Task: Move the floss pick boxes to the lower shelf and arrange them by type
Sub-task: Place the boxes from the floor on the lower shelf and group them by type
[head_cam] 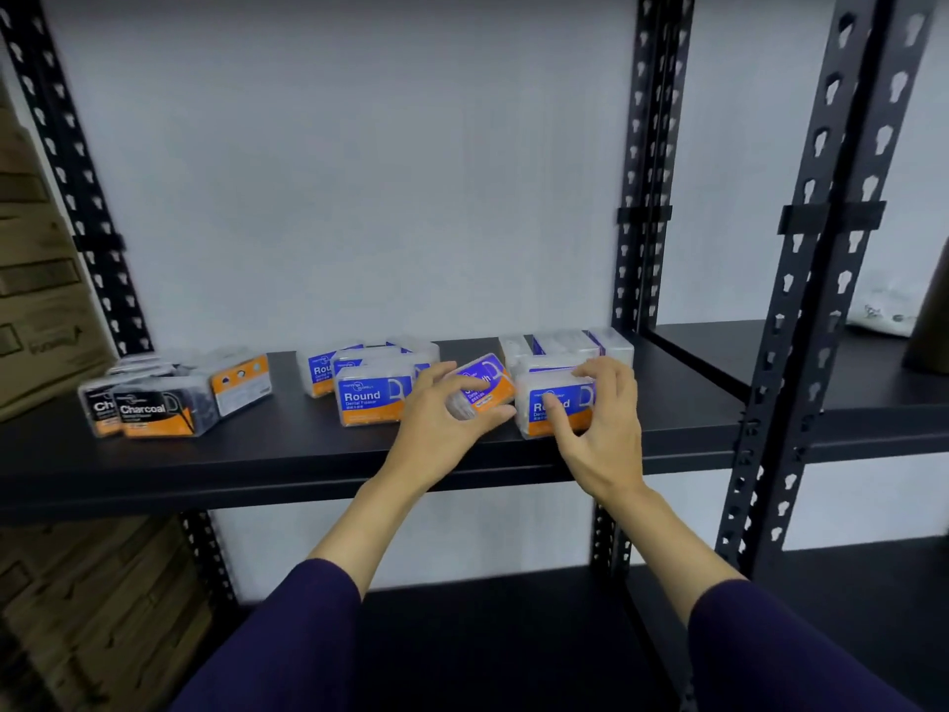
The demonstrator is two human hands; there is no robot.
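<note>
i am standing in what looks like a stockroom, facing black slotted-steel shelving against a plain white wall, with retail floss pick boxes on it and brown cartons stacked alongside.

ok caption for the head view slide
Left hand lifts a tilted floss box; right hand reaches a blue one.
</note>
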